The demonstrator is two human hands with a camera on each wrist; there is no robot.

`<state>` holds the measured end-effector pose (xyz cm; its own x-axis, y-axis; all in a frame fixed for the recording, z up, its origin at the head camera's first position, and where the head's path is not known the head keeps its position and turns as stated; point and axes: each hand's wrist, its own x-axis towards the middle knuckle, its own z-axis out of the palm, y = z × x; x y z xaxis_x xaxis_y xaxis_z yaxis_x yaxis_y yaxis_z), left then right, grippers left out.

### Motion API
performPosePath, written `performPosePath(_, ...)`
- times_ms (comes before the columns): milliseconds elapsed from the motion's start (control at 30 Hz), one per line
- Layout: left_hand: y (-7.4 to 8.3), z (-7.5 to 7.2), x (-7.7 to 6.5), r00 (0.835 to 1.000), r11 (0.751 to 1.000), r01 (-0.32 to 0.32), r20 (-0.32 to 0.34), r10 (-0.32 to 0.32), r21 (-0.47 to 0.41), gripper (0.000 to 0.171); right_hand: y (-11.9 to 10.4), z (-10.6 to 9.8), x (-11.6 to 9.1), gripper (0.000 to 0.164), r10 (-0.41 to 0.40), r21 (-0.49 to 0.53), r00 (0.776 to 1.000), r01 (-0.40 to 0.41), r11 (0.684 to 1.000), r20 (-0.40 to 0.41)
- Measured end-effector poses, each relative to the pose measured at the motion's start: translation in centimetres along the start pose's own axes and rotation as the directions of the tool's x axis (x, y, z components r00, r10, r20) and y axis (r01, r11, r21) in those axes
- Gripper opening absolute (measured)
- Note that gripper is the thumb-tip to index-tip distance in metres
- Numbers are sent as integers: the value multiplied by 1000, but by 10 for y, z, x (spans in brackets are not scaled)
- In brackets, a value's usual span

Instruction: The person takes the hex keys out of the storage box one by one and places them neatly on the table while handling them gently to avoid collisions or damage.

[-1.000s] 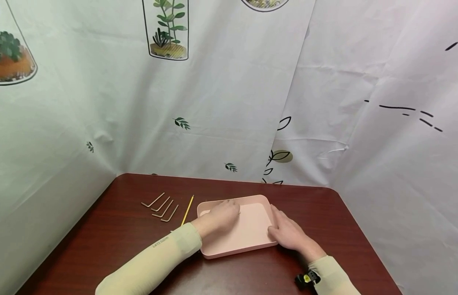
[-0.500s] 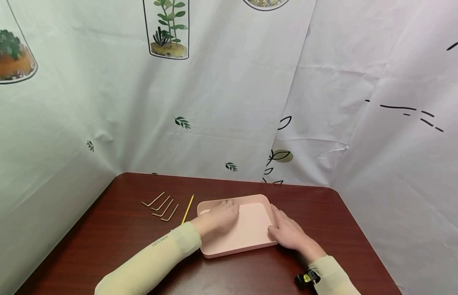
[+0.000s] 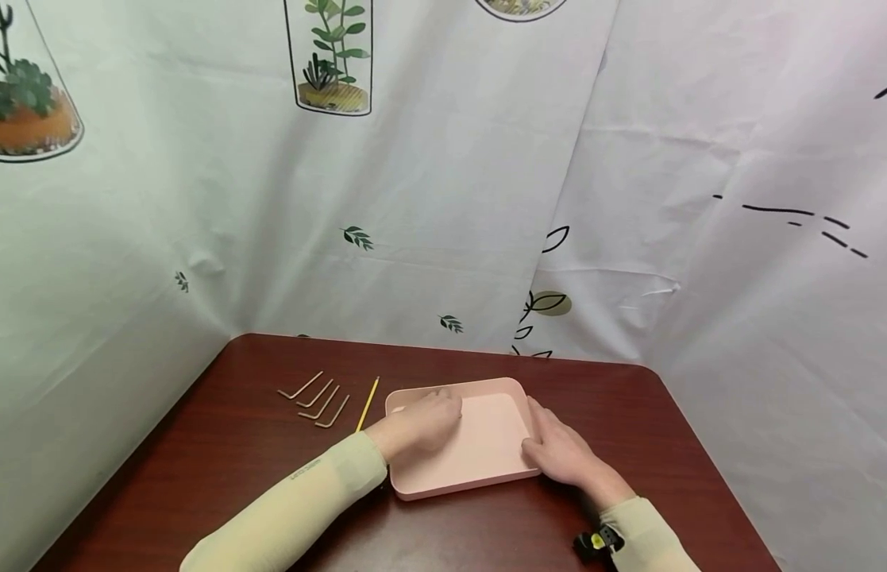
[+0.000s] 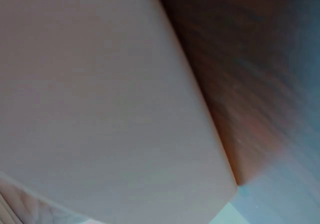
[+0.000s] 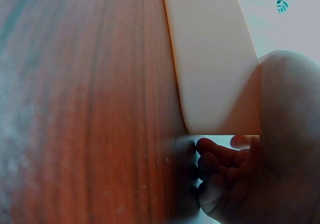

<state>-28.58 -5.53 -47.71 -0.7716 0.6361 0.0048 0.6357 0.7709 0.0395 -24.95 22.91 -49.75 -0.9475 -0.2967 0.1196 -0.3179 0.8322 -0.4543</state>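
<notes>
A shallow pink tray lies on the dark red table, slightly turned. My right hand grips its right side, with the thumb over the rim and the fingers against the outside wall; in the right wrist view the fingers curl close to the tabletop beside the tray. My left hand reaches over the left side into the tray, back of the hand up, near its far wall. The fingertips and anything under them are hidden. The left wrist view shows mostly the tray's outer wall.
Several L-shaped hex keys lie side by side at the left of the table. A yellow pencil lies between them and the tray. A white printed cloth hangs behind and around the table.
Both hands and the tray stay in nearly the same places. The whole head view shifts slightly to the right. The left hand moves only a little within the tray.
</notes>
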Motion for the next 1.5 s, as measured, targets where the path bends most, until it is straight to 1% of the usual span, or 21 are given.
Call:
performPosePath(200,-5,-3,-5,999,994,47,22,-45,-101,29,0,-1,-1,82,-2,1,1000,2,1000,-2)
performPosePath(267,-7,-3,-6,999,993,44,16,-42,-113,27,0,-1,-1,82,-4,2,1000,4,1000,0)
performPosePath(467,-16,-5,-12,1000,993,-3,-14,1,-118,23,0,0,-1,81,5,2,1000,-5,1000,5)
performPosePath(533,-19,-8,-14,1000,993,5,-10,-7,-120,23,0,0,-1,81,6,4,1000,-6,1000,5)
performPosePath(600,-21,-10,-15,1000,993,8,-13,-10,-119,19,0,0,-1,82,7,6,1000,-7,1000,6)
performPosePath(700,-24,-13,-19,999,990,38,-5,-39,-135,14,0,0,-1,81,8,5,1000,-8,1000,12)
performPosePath(833,-29,-19,-24,999,985,47,-15,-50,-165,10,1,0,0,81,-1,10,1000,1,1000,10)
performPosePath(967,-36,-24,-30,999,981,42,-21,-47,-191,7,3,0,0,79,-6,12,1000,6,1000,7)
performPosePath(1133,-44,-33,-38,997,968,66,-12,-71,-241,12,4,-1,-1,80,-2,15,1000,2,1000,8)
performPosePath(1333,-56,-42,-47,993,959,106,-30,-118,-264,17,3,-1,-1,80,4,14,1000,-4,1000,10)
performPosePath(1500,-68,-47,-58,987,952,135,-44,-153,-273,17,2,-1,-1,81,8,17,1000,-8,1000,8)
